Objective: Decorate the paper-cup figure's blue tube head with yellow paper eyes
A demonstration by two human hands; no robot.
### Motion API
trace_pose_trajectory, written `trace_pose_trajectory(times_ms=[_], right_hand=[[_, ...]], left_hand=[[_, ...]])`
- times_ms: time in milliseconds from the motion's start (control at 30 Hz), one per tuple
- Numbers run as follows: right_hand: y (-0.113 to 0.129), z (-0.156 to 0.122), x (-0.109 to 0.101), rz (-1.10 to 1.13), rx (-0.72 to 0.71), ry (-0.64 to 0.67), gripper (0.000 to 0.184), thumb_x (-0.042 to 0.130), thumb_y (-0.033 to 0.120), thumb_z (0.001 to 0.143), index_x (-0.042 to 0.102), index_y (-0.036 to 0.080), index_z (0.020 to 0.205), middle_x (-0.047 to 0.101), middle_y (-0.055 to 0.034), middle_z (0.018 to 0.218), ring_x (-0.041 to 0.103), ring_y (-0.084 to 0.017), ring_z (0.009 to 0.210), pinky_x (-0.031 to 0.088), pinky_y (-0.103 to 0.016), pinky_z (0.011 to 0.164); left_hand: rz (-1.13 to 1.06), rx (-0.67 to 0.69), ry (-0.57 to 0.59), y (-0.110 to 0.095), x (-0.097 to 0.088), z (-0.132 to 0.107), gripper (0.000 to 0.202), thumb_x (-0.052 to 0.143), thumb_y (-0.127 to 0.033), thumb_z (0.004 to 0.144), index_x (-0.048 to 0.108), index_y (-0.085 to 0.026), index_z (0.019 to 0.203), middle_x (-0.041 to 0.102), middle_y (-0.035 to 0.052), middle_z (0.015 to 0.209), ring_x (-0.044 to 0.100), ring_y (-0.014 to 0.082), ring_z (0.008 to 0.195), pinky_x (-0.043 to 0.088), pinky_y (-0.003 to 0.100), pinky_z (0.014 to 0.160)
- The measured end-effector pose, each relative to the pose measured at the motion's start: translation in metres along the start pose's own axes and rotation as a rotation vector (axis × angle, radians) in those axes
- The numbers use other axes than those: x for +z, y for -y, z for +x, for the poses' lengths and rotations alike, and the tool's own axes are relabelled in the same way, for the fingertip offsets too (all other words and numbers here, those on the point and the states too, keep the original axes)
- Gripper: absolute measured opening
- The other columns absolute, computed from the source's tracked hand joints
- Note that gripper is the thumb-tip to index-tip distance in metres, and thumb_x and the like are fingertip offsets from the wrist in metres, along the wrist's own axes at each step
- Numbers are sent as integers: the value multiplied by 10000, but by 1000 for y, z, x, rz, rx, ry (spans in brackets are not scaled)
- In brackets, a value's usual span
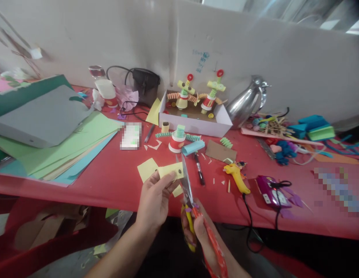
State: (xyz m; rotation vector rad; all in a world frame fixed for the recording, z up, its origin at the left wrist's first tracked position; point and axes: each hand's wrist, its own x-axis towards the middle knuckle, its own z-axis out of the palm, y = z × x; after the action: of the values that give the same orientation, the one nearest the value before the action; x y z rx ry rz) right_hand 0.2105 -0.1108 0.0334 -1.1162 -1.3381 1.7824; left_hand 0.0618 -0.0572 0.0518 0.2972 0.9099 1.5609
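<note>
My left hand pinches a small pale yellow paper strip with a dark dot near its right end. My right hand grips scissors with red and yellow handles. Their parted blades point away from me, at the right end of the strip. Another yellow paper piece lies beside my left hand on the red table. Just beyond the strip stands a paper cup figure with folded green paper arms, a blue paper roll leaning by it. A black marker lies right of the blades.
A yellow glue gun and a purple box with cords lie at right. At the back, a white box holds two cup figures beside a metal jug. Coloured paper sheets spread at left.
</note>
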Motion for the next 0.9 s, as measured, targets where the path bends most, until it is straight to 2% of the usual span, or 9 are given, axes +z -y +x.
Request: trace_pose_trajectory(times_ms=[100,300,500,567,667,900], right_hand=[[-1,-1,1,26,-50,-9,536,405,723,927,488,233,1127,380,51,681,325,-104,541,286,-232,483],[0,0,1,49,-50,-3,545,404,738,919,467,236,1123,385,60,707,295,-71,499,273,-219,459],[-3,-2,-3,24,-5,14,535,381,742,924,470,218,868,360,70,654,304,-60,478,280,-208,449],[-4,-4,-3,33,8,5,534,384,737,926,469,217,841,364,68,653,310,-60,478,286,-205,446],[-5,-4,-3,52,41,-19,518,426,736,912,476,222,873,377,66,664,318,-61,480,287,-200,445],[2,-6,-1,75,98,-61,567,511,750,862,500,238,1105,385,76,657,304,-58,452,261,-191,424]], left_hand=[[4,-20,6,-2,-1,1,201,835,-220,683,723,-154,836,781,61,946,744,224,909,602,320,831],[22,-38,-11,-5,-1,4,197,843,-207,647,695,-155,767,783,60,900,750,237,873,603,341,827],[2,-55,-36,-8,-2,6,212,860,-173,595,678,-159,703,766,30,771,747,218,791,604,336,793],[-1,-60,-40,-9,-4,7,217,865,-169,587,691,-151,716,758,26,750,739,202,754,603,323,776],[10,-66,-28,-9,-6,8,224,859,-177,601,711,-136,763,759,35,781,723,176,721,598,293,742],[27,-67,1,-11,-9,12,192,842,-175,634,700,-135,758,731,15,750,686,131,678,579,254,704]])
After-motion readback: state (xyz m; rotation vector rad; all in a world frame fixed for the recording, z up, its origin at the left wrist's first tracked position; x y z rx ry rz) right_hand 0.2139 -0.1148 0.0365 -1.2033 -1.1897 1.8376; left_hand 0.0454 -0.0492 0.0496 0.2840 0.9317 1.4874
